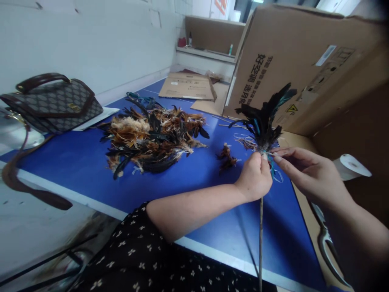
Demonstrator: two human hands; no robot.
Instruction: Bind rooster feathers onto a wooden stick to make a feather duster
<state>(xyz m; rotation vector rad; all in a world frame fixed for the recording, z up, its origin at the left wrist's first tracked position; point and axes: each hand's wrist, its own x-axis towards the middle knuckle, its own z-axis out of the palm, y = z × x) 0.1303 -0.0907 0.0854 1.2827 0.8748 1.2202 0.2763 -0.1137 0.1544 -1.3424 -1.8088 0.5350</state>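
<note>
Blue desk (194, 182), cardboard box (291, 52) at back right, feather pile (152, 140) on the left.
Above the desk's right side, the left hand (254, 177) has its grip closed round a stick (260, 239) just below dark plumes (263, 121); the right hand (316, 170) is narrow beside it, on what I cannot tell. Likely light, stick stiff, plumes soft, easily bent; hold the stick.

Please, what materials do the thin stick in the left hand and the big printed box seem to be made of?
Thin stick: probably wood or bamboo, matt, judging by its brown, unpainted-looking shaft. Big printed box: most likely cardboard; dull, plain brown faces carrying black print.
</note>
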